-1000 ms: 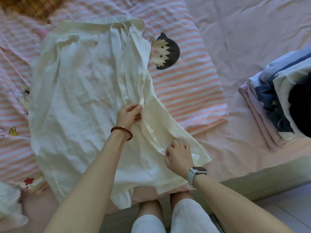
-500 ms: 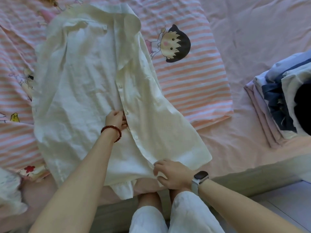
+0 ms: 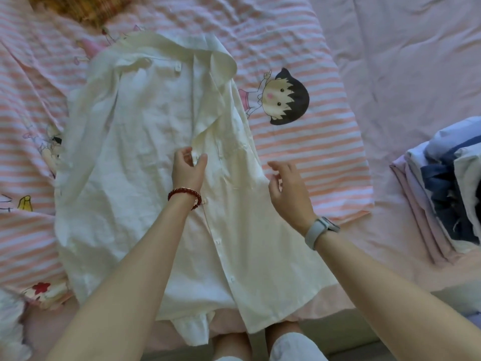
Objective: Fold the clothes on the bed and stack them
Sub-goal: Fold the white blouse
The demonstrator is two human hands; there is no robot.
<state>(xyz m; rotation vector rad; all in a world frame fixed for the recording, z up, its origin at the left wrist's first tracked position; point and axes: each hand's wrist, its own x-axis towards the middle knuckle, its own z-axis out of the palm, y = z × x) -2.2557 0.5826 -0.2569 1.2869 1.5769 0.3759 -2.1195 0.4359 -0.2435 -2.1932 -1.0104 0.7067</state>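
Note:
A cream button-up shirt (image 3: 130,152) lies spread face up on the pink striped bed (image 3: 312,157), collar at the far end, hem hanging over the near edge. My left hand (image 3: 188,169), with a red bead bracelet, pinches the shirt's button placket at mid-chest. My right hand (image 3: 287,188), with a grey watch on the wrist, hovers open just above the shirt's right edge, fingers spread, holding nothing. A stack of folded clothes (image 3: 447,183) in blue, white and lilac sits at the right.
A cartoon girl print (image 3: 283,99) marks the striped cover right of the shirt. An orange plaid cloth (image 3: 78,6) shows at the top left. A white garment (image 3: 10,324) lies at the bottom left. My knees (image 3: 260,342) are at the bed's near edge.
My left hand moved up the placket toward the chest. My right hand left the hem, rose to the shirt's right side and opened. The right front panel now lies flatter.

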